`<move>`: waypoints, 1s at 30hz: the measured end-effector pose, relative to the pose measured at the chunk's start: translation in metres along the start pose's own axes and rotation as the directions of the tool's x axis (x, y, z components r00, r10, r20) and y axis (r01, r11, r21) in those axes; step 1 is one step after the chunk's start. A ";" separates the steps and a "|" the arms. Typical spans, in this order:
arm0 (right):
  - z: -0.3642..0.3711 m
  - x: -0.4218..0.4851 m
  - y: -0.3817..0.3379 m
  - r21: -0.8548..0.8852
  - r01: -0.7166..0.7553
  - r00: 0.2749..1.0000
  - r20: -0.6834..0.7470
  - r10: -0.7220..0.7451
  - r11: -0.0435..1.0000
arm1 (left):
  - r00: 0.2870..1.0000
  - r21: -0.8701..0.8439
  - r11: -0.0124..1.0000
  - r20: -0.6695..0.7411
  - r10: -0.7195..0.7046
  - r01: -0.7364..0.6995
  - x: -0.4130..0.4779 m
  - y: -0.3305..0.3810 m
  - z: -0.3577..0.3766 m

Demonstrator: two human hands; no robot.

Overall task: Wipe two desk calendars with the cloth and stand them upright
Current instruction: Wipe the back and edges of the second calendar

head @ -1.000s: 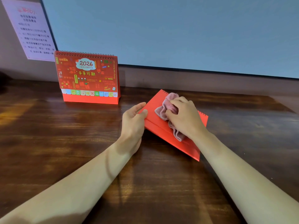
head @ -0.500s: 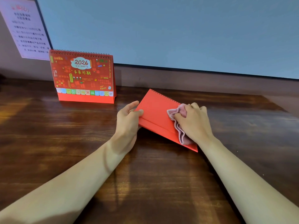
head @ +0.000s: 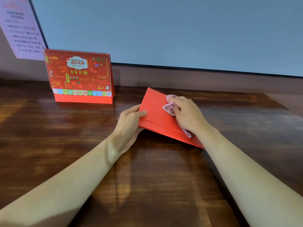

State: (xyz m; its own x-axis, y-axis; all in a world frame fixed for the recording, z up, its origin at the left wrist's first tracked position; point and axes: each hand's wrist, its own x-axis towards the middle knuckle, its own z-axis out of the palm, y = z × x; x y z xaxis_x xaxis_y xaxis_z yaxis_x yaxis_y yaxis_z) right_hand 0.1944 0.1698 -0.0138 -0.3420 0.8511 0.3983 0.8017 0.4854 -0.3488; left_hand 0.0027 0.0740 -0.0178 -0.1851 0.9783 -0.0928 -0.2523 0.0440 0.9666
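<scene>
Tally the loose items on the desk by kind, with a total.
Red spiral-bound desk calendars: 2, one standing upright, one lying flat held by the left hand
Pink cloth: 1, in the right hand, pressed on the flat calendar
Total: 3

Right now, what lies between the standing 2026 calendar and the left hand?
In the head view, only bare wooden desk lies between the standing 2026 calendar and the left hand, which grips the flat red calendar.
</scene>
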 end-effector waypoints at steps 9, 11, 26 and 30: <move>-0.012 -0.001 -0.004 -0.108 0.125 0.992 -0.016 -0.127 0.986 | 0.998 0.008 0.999 0.030 0.052 -0.053 -0.001 -0.003 -0.002; -0.015 0.001 0.003 -0.118 -0.007 0.997 -0.078 -0.002 0.993 | 0.998 0.014 0.998 0.039 0.056 -0.057 -0.002 -0.002 -0.001; -0.021 -0.009 0.009 -0.156 0.009 0.988 -0.152 -0.033 0.988 | 0.994 0.027 0.994 0.046 0.104 -0.105 0.000 -0.007 -0.004; -0.027 -0.013 0.022 -0.128 -0.098 0.986 -0.150 0.078 0.987 | 0.993 0.023 0.994 0.039 0.108 -0.109 0.001 -0.007 -0.004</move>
State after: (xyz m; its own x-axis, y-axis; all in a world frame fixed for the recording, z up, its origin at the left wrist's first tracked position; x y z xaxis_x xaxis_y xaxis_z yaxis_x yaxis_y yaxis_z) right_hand 0.2300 0.1642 -0.0034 -0.2011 0.8469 0.4923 0.8875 0.3702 -0.2742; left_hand 0.0006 0.0739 -0.0259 -0.1741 0.9845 0.0217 -0.2087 -0.0585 0.9762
